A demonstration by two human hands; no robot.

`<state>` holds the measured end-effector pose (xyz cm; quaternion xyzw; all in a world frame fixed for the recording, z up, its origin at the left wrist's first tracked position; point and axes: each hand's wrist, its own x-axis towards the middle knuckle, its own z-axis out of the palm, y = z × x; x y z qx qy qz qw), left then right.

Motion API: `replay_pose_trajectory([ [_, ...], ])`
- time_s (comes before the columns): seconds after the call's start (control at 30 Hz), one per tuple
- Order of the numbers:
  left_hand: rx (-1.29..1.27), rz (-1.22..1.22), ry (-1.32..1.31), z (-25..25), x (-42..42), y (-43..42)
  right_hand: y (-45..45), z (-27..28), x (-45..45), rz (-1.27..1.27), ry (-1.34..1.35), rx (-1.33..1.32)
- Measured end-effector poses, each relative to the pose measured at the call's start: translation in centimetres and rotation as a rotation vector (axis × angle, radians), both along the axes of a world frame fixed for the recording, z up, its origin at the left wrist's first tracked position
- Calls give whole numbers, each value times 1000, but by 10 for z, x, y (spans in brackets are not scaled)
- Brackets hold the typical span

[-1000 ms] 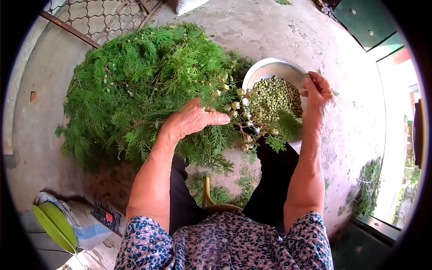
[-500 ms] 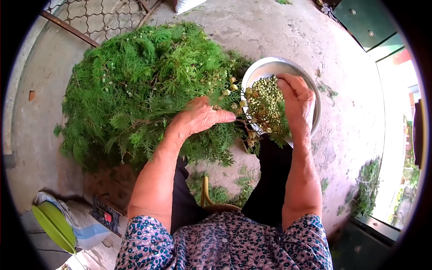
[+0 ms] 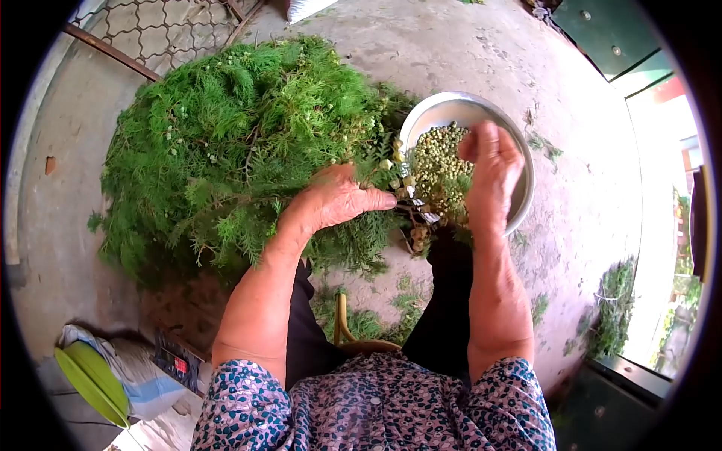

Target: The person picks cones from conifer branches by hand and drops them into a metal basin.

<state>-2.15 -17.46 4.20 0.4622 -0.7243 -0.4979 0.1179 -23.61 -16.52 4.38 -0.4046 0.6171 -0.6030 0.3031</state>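
My left hand [image 3: 337, 200] is closed around a leafy evergreen branch [image 3: 410, 207] bearing several pale cones, its thumb stretched along the stem. The branch tip reaches over the near left rim of a metal basin [image 3: 531, 180]. Inside the basin lies a heap of small green cones [image 3: 442, 154]. Over the basin's right half hovers my right hand [image 3: 494, 169], fingers curled together and slightly blurred. Whatever those fingers hold, if anything, is hidden. Beside the basin, to the left, spreads a big pile of cut evergreen branches [image 3: 226, 128], partly under my left hand.
A wire mesh frame [image 3: 162, 34] stands beyond the pile, with a white sack [image 3: 308, 9] nearby. At lower left are a green round object [image 3: 92, 382] and a pale bag [image 3: 154, 387]. Loose sprigs [image 3: 613, 308] lie on the concrete floor at right.
My right hand has pulled back slightly toward me, its fingers curling further in. The leafy tip over the basin has shifted, uncovering more cones. My left hand has barely moved.
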Motion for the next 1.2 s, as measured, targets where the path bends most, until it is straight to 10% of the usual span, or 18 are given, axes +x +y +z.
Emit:
replay_pose_trajectory([
  [0.13, 117, 41, -135, 14, 2, 3, -10, 0, -44, -271, 49, -146],
  [0.33, 24, 109, -214, -25, 14, -8, -9, -4, -68, -242, 963, 50],
  [0.57, -61, 131, -193, -38, 18, -11, 5, 4, 3, 341, 266, -153],
  [0.83, 106, 66, -52, -3, 7, -7, 9, 16, 20, 738, -116, 294],
  [1.07, 21, 39, -61, -7, 9, -4, 8, -5, 19, 737, -279, 237],
  [1.2, -129, 27, 33, -17, 7, -9, 10, -7, 24, 443, 252, 10],
])
